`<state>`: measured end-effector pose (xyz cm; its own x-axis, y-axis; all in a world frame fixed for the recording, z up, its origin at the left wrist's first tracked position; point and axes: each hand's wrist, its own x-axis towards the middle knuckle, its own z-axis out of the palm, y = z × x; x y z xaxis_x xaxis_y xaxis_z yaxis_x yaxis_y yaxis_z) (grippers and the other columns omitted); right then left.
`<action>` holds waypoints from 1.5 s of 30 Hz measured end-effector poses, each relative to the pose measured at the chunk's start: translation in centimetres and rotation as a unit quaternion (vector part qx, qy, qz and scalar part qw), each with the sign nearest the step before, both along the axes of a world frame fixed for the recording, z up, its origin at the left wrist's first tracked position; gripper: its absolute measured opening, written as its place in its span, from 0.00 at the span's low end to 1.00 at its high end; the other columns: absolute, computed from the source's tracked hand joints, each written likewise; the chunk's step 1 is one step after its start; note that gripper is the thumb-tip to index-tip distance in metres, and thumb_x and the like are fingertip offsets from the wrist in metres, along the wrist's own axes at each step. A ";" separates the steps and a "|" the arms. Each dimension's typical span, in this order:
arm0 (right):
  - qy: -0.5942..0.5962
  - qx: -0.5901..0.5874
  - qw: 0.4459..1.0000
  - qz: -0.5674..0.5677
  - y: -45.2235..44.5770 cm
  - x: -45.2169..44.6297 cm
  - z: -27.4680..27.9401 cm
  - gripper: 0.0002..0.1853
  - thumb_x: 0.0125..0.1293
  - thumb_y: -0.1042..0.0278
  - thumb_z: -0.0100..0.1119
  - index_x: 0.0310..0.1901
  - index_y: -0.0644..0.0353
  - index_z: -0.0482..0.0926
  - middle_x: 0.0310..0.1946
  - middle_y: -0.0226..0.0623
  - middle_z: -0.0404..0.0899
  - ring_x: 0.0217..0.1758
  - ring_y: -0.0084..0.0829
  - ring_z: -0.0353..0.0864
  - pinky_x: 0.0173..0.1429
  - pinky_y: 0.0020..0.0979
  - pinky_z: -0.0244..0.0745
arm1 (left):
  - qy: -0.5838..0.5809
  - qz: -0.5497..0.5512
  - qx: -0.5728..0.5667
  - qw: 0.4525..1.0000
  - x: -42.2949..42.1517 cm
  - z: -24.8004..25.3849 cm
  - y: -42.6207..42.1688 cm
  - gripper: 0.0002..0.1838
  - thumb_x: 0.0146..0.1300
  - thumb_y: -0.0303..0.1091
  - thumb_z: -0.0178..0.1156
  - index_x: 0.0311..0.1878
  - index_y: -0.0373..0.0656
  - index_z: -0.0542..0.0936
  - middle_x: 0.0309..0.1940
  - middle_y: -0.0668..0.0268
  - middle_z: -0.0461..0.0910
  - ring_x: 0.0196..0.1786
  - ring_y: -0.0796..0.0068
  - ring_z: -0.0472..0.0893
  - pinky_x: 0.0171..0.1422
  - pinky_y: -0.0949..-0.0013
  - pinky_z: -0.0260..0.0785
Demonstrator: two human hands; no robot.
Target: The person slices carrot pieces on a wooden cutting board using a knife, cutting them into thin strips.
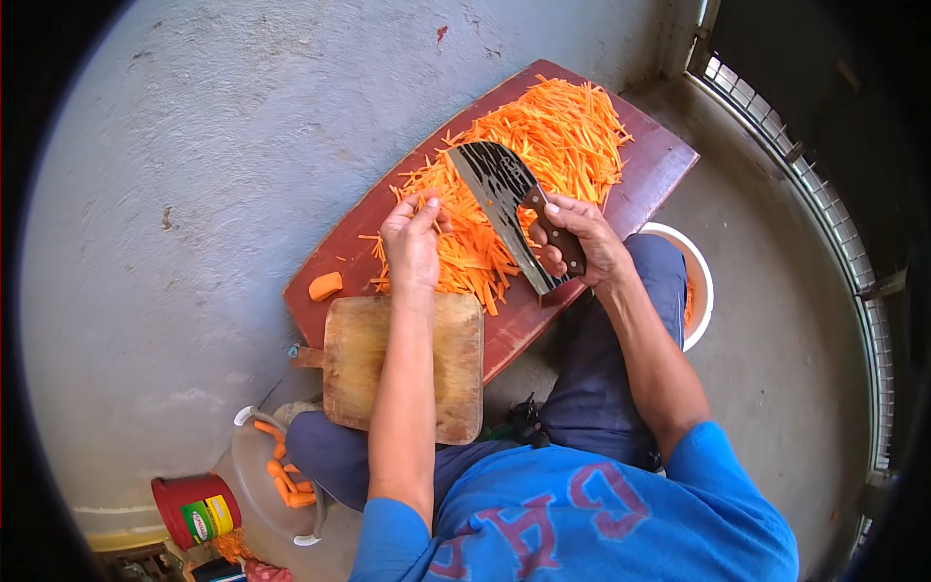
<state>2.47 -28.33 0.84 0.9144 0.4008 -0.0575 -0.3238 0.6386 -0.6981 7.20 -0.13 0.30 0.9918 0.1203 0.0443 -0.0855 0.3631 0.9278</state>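
Note:
My right hand [592, 242] is wrapped around the dark wooden handle of a cleaver [499, 199]. The broad blade has black markings and is held up over a heap of carrot strips [553, 131]. To its left, my left hand [414, 242] is closed in a pinch above the near edge of the heap; whatever lies between its fingertips is too small to make out. Below my left forearm, a worn wooden chopping board [451, 354] with a short handle rests partly on the red tabletop [315, 276]. A carrot chunk [326, 285] lies left of the board.
A blue-grey wall [194, 194] borders the table's left side. At lower left stand a basin [254, 485] holding several peeled carrots [291, 485] and a red bucket [184, 500]. A white bucket [705, 291] sits beside my right leg. Metal grating [824, 184] runs along the right.

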 end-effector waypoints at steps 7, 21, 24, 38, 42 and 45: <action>-0.019 -0.042 0.999 0.000 0.7 -0.5 0.0 0.22 0.87 0.60 0.67 0.75 0.59 0.84 0.34 0.31 0.86 0.24 0.17 0.84 0.23 0.21 0.74 | -0.090 0.110 0.378 0.915 -2.1 2.2 -3.7 0.42 0.65 0.35 0.86 0.79 0.31 0.81 0.70 0.47 0.85 0.75 0.50 0.83 0.83 0.49 0.73; -0.018 -0.107 0.994 -0.017 0.3 -0.5 -0.1 0.25 0.86 0.60 0.69 0.76 0.61 0.82 0.34 0.30 0.86 0.23 0.18 0.83 0.23 0.23 0.74 | -0.256 0.178 0.562 0.766 -3.2 0.9 -3.4 0.36 0.68 0.16 0.65 0.81 0.37 0.78 0.54 0.57 0.86 0.62 0.54 0.84 0.75 0.44 0.59; -0.029 -0.100 0.994 -0.045 0.5 -0.7 0.6 0.23 0.86 0.60 0.68 0.74 0.62 0.82 0.35 0.32 0.85 0.22 0.20 0.82 0.23 0.25 0.76 | -0.231 0.160 0.550 0.787 -4.3 0.4 -2.0 0.33 0.70 0.21 0.69 0.79 0.39 0.81 0.42 0.67 0.88 0.55 0.64 0.85 0.75 0.46 0.60; -0.065 -0.132 0.989 -0.023 1.4 -0.7 0.0 0.22 0.86 0.62 0.67 0.72 0.67 0.83 0.35 0.35 0.86 0.22 0.20 0.80 0.24 0.24 0.75 | 0.163 0.187 0.713 0.656 -6.7 0.5 18.9 0.32 0.67 0.50 0.83 0.71 0.48 0.91 0.75 0.52 0.82 0.78 0.49 0.80 0.84 0.40 0.63; -0.070 -0.136 0.988 -0.011 1.5 -0.8 0.0 0.20 0.86 0.63 0.67 0.71 0.66 0.83 0.35 0.35 0.86 0.22 0.20 0.80 0.24 0.24 0.75 | 0.125 0.194 0.694 0.682 -6.8 -0.7 20.7 0.32 0.68 0.51 0.81 0.71 0.47 0.91 0.66 0.54 0.90 0.71 0.49 0.88 0.79 0.42 0.73; -0.077 -0.130 0.988 -0.013 1.2 -0.8 -0.3 0.21 0.85 0.62 0.68 0.70 0.67 0.83 0.35 0.36 0.85 0.23 0.20 0.80 0.24 0.25 0.75 | 0.083 0.247 0.599 0.758 -7.7 -0.2 20.2 0.29 0.75 0.49 0.75 0.73 0.43 0.90 0.62 0.52 0.93 0.69 0.54 0.91 0.76 0.49 0.78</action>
<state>1.65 -27.11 0.52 0.9299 0.3675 -0.0148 -0.1869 0.4373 -0.8797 -0.50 20.04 0.13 0.8427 0.4503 0.2949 0.2167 -0.7853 0.5799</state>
